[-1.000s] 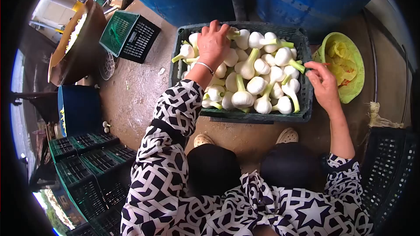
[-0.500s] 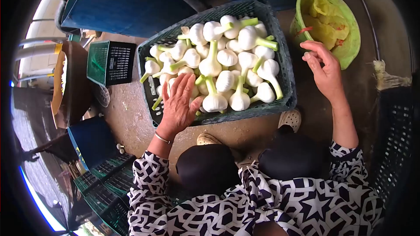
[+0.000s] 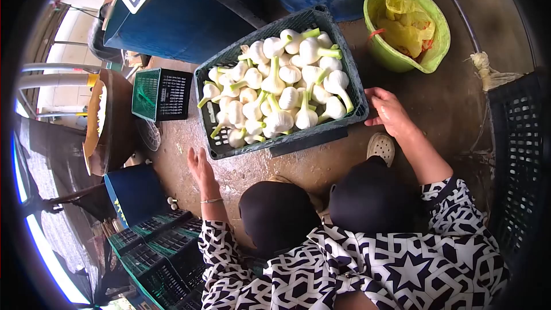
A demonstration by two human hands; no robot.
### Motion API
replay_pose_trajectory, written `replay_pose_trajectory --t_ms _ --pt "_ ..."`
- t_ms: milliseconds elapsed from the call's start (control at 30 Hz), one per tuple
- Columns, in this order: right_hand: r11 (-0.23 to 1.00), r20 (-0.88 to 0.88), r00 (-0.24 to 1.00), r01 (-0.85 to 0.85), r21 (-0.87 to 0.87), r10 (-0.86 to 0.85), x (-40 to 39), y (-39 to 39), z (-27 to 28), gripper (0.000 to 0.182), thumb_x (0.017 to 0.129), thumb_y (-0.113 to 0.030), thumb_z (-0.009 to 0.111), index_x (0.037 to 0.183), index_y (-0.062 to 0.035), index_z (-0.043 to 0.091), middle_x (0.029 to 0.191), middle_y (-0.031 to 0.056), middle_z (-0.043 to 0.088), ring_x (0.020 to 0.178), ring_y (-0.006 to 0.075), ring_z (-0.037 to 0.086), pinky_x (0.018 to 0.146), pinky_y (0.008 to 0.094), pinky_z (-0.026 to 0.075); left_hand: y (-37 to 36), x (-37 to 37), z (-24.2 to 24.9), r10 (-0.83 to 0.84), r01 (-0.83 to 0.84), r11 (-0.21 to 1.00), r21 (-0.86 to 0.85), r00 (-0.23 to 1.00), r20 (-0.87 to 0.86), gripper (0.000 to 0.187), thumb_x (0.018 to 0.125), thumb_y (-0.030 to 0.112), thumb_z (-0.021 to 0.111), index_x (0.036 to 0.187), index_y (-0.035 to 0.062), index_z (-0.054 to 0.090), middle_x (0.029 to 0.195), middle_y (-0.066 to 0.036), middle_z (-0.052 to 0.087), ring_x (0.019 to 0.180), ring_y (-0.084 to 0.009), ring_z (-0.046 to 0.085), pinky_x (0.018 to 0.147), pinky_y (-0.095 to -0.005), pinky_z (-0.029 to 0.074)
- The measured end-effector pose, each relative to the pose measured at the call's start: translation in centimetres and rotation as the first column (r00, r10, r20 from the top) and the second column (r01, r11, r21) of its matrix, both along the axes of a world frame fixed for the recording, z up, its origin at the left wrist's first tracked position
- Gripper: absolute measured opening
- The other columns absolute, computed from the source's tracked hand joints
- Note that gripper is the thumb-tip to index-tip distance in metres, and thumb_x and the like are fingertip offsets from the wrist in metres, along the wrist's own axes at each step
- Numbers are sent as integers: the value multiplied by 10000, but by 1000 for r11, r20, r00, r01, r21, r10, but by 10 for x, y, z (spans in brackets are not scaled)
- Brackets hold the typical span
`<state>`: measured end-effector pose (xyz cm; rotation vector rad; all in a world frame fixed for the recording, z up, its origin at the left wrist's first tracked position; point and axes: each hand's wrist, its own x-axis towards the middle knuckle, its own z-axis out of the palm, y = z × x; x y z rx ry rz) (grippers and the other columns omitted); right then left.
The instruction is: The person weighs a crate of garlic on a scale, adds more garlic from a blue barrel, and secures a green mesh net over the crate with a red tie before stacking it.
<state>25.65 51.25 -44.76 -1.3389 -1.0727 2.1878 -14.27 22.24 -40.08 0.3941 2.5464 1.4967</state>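
Observation:
White garlic bulbs (image 3: 279,120) with short green stems fill a dark green plastic crate (image 3: 359,89) in front of me. My right hand (image 3: 387,110) is at the crate's right end, fingers bent toward its wall near the lower right corner; whether they touch it is hard to tell. Below the crate's lower left corner is my left hand (image 3: 202,167), apart from the crate, with its fingers spread and nothing in it.
A lime green tub (image 3: 439,60) holding a yellow plastic bag (image 3: 407,28) stands at upper right. Blue containers (image 3: 172,31) are behind the crate. A small green basket (image 3: 162,95) sits left, stacked crates (image 3: 155,247) lower left, a black crate (image 3: 519,155) far right.
My left hand has left the garlic and moved down and left. My right hand has come down from beside the tub to the crate's end. The view has shifted a little.

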Motion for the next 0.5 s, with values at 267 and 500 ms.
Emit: replay_pose_trajectory --t_ms 267,500 --pt "984 69 982 170 51 -173 -3 -6 -10 103 877 -124 503 948 -122 579 850 -11 599 787 122 578 684 329 483 -17 -8 -29 -104 -210 935 288 612 784 327 934 400 440 969 114 596 1046 -92 610 1039 -298 552 921 -514 415" --pt "949 -231 922 287 -131 -310 5 -20 0 174 879 -272 627 968 -147 544 790 -6 568 647 110 552 619 337 477 -12 -30 -40 -178 -84 955 284 600 780 253 915 317 437 1000 177 630 1023 -2 640 975 -188 560 875 -456 370"
